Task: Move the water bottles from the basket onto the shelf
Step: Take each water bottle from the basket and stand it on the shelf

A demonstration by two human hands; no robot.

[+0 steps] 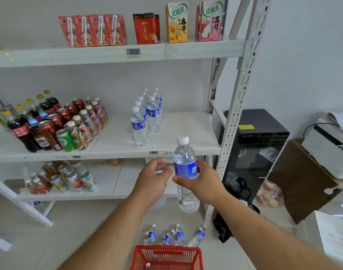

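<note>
Nearest the camera, the red basket (166,258) is sitting on the floor at the bottom edge, with four water bottles (175,235) standing just beyond its far rim. Above it, the right hand (202,184) is wrapping its grip around the labelled middle of an upright water bottle (185,172), thumb across the front. The left hand (154,178) is hovering just beside the bottle with loosely curled fingers, holding nothing. The held bottle is hanging in front of the middle shelf (186,133), where a double row of shelved bottles (147,114) is already standing. To do this step well, the person is probably best lifting the base clear of the shelf lip, setting it down in the shorter right-hand row, keeping it vertical, and only then letting go.
</note>
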